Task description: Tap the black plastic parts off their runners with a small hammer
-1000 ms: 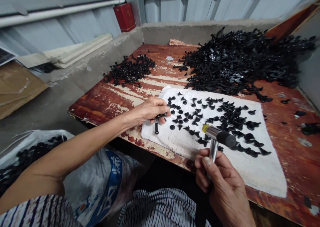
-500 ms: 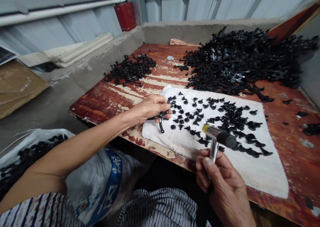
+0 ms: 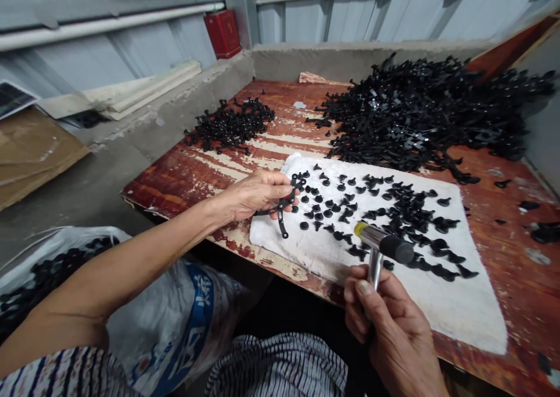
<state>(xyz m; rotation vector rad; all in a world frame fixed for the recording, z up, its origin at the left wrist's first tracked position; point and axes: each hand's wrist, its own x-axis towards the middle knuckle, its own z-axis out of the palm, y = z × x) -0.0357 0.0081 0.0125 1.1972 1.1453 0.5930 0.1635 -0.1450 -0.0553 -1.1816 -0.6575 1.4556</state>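
Between the fingers and thumb of my left hand [image 3: 258, 195] is a black linkage piece [image 3: 283, 215], thin arms with round holed ends; part of it is hidden by the fingers. It is held over the left side of a white cloth [image 3: 459, 321]. My right hand [image 3: 389, 315] is wrapped round the shiny handle of a small mallet [image 3: 380, 242], which has one yellow face and one black face. The mallet head hangs above the cloth's front part. Several small black knob-like parts [image 3: 328, 213] lie scattered on the cloth, denser toward the right.
A big heap of black parts [image 3: 420, 117] covers the back right of the worn red-brown table [image 3: 166, 181]. A smaller black pile [image 3: 231, 122] lies at the back left. A white sack [image 3: 153, 303] with black parts stands at lower left. A red box [image 3: 223, 34] sits on the ledge.
In my left hand the black linkage piece has turned slightly, showing more of its upper arm above the fingers. My right hand and the mallet keep nearly the same place.
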